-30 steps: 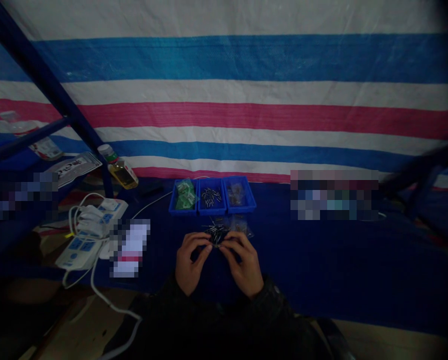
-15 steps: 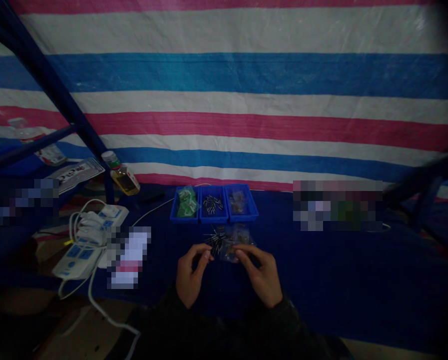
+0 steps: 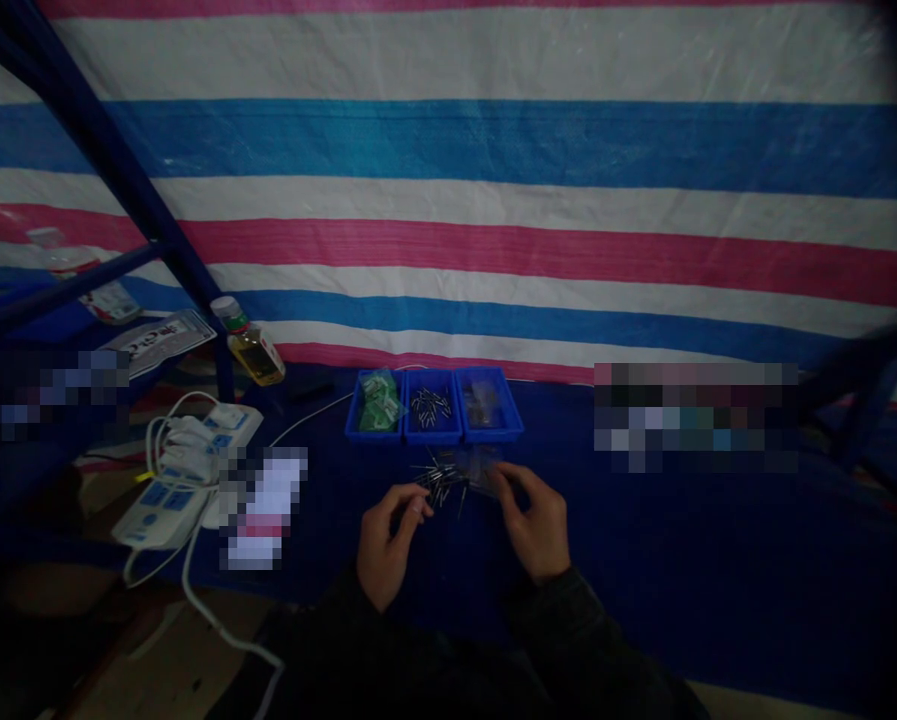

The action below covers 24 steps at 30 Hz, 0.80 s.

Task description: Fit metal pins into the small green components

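Observation:
My left hand [image 3: 389, 545] is closed in a pinch at the near left edge of a loose pile of thin dark metal pins [image 3: 439, 482]. Whatever sits between its fingertips is too small to make out. My right hand [image 3: 535, 522] has thumb and forefinger together at the edge of a small clear plastic bag [image 3: 481, 472], which lies at the right side of the pile. Behind the pile stand three blue trays in a row: the left tray [image 3: 373, 437] holds green packets, the middle tray [image 3: 433, 438] more pins, the right tray [image 3: 491, 436] clear bags.
On the left lie a power strip [image 3: 152, 512] with white plugs and cables, and a blurred-out phone-like object [image 3: 266, 508]. A bottle of yellowish liquid [image 3: 253, 350] stands behind them by a blue metal frame [image 3: 185, 270]. Striped sheeting [image 3: 493, 140] hangs at the back.
My right hand has moved away from me and slightly right, with the clear bag that lay near its fingertips shifting back too. My left hand keeps its pinch; the view has shifted slightly.

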{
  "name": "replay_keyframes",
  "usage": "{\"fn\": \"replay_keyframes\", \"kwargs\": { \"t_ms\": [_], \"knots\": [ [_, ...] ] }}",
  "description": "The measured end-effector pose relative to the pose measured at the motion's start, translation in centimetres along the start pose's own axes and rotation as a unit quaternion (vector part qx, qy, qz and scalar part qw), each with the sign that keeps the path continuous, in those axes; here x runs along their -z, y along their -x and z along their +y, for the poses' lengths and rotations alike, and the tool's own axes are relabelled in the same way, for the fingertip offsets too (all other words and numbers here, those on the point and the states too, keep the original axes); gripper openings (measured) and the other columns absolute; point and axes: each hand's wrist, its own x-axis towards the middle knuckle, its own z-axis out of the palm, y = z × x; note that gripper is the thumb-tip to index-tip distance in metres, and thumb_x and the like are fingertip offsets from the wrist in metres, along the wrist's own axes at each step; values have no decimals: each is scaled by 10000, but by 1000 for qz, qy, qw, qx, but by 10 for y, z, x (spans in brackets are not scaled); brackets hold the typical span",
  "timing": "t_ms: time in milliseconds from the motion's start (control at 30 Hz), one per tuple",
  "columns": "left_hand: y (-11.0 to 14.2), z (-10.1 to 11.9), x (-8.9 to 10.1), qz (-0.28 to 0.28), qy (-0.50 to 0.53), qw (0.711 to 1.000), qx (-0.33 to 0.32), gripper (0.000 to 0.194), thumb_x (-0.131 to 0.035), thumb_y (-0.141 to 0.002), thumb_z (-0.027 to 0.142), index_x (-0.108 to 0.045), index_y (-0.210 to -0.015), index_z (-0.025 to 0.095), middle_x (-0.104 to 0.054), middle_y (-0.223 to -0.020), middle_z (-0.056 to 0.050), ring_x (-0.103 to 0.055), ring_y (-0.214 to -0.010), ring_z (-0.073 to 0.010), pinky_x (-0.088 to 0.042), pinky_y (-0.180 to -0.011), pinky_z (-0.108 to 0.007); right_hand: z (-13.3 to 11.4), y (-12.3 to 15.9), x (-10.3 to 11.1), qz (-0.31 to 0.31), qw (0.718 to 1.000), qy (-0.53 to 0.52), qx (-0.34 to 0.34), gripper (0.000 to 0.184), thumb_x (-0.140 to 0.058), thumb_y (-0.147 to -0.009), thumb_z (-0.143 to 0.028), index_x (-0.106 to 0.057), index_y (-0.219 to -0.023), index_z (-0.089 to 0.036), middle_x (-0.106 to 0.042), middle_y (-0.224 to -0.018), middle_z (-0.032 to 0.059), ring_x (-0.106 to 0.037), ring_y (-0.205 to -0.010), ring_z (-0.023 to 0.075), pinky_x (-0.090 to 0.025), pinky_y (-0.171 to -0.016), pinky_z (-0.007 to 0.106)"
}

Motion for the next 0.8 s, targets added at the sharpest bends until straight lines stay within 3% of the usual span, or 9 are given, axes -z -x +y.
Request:
{"fn": "replay_keyframes", "kwargs": {
  "t_ms": [100, 233, 433, 533, 633, 800],
  "knots": [
    [0, -1, 0, 0, 1, 1000, -2, 252, -562, -988, 393, -694, -1036, 183, -733, -845, -49, -665, -773, -180, -511, -697, -279, 8, 3, 2, 7, 995, 97, 36, 213, -580, -968, -347, -731, -1019, -206, -754, -1032, 100, -646, -1001, 283, -494, -907, 469],
    [-1, -3, 0, -2, -1, 1000, -2, 248, -565, -988, 390, -695, -1035, 184, -733, -840, -47, -668, -772, -181, -509, -693, -276, 10, 0, 0, -8, 986, 153, 72, 272, -573, -973, -341, -694, -1191, -232, -711, -1216, 96, -551, -1179, 313, -429, -979, 523],
    [-1, -6, 0, -4, -5, 1000, -8, 229, -566, -993, 368, -698, -1042, 188, -735, -851, -49, -670, -774, -179, -509, -692, -272, 13, -4, -4, 35, 983, 162, 82, 254, -548, -984, -356, -730, -1130, -252, -648, -1255, 118, -510, -1172, 316, -431, -965, 535],
    [-1, -6, 0, -3, -9, 1000, -8, 226, -568, -990, 367, -700, -1039, 190, -734, -851, -48, -668, -773, -178, -506, -683, -267, 14, -3, -4, -1, 981, 173, 88, 247, -551, -986, -371, -748, -1076, -255, -634, -1323, 107, -472, -1235, 340, -417, -975, 564],
    [-1, -4, 0, -4, -11, 1000, -8, 221, -570, -990, 361, -695, -1045, 188, -733, -851, -47, -667, -773, -176, -506, -679, -266, 12, -3, -5, -41, 981, 173, 72, 266, -539, -996, -371, -724, -1143, -250, -650, -1342, 97, -471, -1266, 342, -405, -982, 571],
    [-1, -2, 0, -6, -11, 1000, -5, 220, -563, -995, 359, -688, -1051, 187, -728, -849, -46, -662, -778, -178, -503, -684, -272, 8, -2, -4, -50, 986, 146, 57, 280, -542, -996, -373, -701, -1180, -235, -682, -1307, 106, -490, -1276, 335, -385, -989, 559]
  ]
}}
